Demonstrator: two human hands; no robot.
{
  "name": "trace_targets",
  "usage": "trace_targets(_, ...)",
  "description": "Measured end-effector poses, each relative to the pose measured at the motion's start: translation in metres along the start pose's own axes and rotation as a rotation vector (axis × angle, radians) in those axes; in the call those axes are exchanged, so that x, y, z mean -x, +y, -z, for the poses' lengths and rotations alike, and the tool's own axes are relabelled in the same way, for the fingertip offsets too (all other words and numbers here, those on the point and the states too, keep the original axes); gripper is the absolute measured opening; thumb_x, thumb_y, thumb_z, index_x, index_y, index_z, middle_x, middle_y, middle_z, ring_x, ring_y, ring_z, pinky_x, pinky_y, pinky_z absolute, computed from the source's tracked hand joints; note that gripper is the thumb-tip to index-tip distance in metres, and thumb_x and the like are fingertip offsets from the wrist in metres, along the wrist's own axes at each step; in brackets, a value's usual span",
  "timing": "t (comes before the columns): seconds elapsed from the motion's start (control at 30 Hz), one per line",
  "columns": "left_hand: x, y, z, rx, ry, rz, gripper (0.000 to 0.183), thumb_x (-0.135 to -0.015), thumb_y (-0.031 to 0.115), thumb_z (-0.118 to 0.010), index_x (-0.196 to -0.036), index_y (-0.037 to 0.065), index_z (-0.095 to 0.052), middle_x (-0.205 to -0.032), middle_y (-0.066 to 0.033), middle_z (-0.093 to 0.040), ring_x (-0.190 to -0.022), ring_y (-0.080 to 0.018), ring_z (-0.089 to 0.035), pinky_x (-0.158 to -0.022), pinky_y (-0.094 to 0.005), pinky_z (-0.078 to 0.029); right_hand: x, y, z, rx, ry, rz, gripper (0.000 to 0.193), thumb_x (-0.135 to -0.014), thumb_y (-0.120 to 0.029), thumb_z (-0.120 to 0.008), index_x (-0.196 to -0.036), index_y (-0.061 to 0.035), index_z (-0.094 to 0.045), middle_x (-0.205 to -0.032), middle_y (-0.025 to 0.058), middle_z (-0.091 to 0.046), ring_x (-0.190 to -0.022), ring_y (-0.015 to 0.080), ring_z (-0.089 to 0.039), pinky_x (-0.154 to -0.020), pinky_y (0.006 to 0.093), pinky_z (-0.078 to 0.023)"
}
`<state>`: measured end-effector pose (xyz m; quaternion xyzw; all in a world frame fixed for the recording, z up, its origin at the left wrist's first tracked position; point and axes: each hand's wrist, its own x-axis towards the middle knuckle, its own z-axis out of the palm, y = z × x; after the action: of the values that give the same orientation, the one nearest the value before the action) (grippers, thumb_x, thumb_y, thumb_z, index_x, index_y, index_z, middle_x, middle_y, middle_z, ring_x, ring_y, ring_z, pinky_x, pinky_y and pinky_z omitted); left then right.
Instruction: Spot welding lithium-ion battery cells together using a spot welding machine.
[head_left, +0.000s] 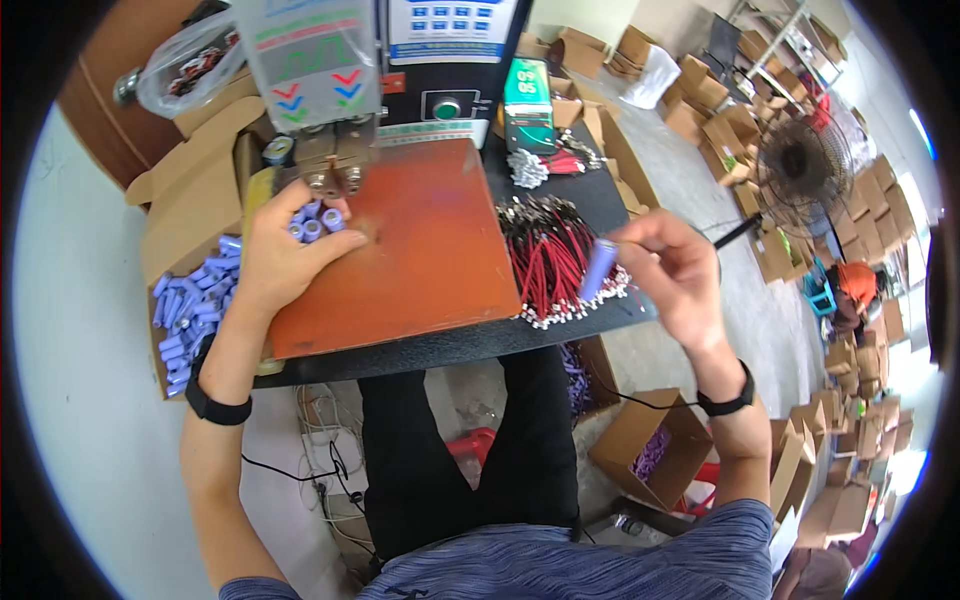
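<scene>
My left hand [280,255] is closed around several small purple cylindrical battery cells [312,228], over the left part of an orange-brown board [420,250]. Just above those cells sits the metal head [332,172] of a bench machine, close to my fingers. Out to the right, my right hand [682,280] pinches one purple battery cell [599,270] near its upper end. That cell hangs tilted above a bundle of red and black wire leads [545,265] with white connectors. Whether a lead is joined to it I cannot tell.
Loose purple cells fill a cardboard box [195,310] left of the board. A phone [528,105] with a lit screen stands behind the leads. A fan [803,160] is at the right, with many cardboard boxes beyond. Another open box [655,445] sits below the bench.
</scene>
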<state>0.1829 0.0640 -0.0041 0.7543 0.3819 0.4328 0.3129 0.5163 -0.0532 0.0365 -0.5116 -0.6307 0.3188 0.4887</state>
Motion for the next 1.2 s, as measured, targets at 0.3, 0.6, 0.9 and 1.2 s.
trace_targets(0.3, -0.002, -0.003, -0.003, -0.031, -0.081, -0.045, 0.023, -0.072, 0.011, -0.075, -0.091, 0.0, -0.066, -0.082, -0.0055, -0.061, -0.076, -0.012, -0.056, -0.07, -0.0255, -0.043, 0.097, 0.076, 0.106, 0.224, -0.253, -0.484, 0.014, -0.085, -0.01, -0.062, -0.095, -0.0011, -0.058, -0.084, 0.0028, -0.064, -0.078, 0.0094, -0.059, -0.07, 0.0241, -0.047)
trace_targets(0.6, -0.003, -0.009, 0.003, -0.162, -0.115, -0.087, 0.021, -0.076, 0.009, -0.071, -0.095, 0.0, -0.067, -0.083, -0.0029, -0.063, -0.078, -0.0097, -0.058, -0.073, -0.0239, -0.044, 0.036, 0.138, 0.069, 0.697, -0.057, -0.288, 0.034, -0.07, -0.007, -0.069, -0.101, -0.0022, -0.057, -0.074, 0.0086, -0.064, -0.074, 0.0208, -0.064, -0.068, 0.0326, -0.05)
trace_targets(0.9, 0.0, -0.003, 0.001, 0.026, -0.098, 0.016, 0.026, -0.074, 0.012, -0.075, -0.096, 0.001, -0.066, -0.087, -0.0045, -0.063, -0.08, -0.0109, -0.058, -0.073, -0.0249, -0.045, 0.011, 0.102, 0.081, 0.488, -0.203, -0.461, 0.046, -0.069, 0.013, -0.052, -0.114, 0.0029, -0.054, -0.087, 0.0135, -0.062, -0.069, 0.0175, -0.064, -0.054, 0.0302, -0.05)
trace_targets(1.2, -0.002, 0.0, -0.001, 0.035, -0.102, 0.005, 0.026, -0.075, 0.011, -0.074, -0.096, 0.001, -0.065, -0.084, -0.0032, -0.064, -0.076, -0.0082, -0.058, -0.07, -0.0245, -0.046, -0.005, 0.06, 0.082, 1.068, -0.062, -0.201, 0.018, -0.078, -0.008, -0.052, -0.086, -0.0054, -0.068, -0.078, 0.0136, -0.068, -0.072, 0.0272, -0.066, -0.065, 0.0337, -0.051)
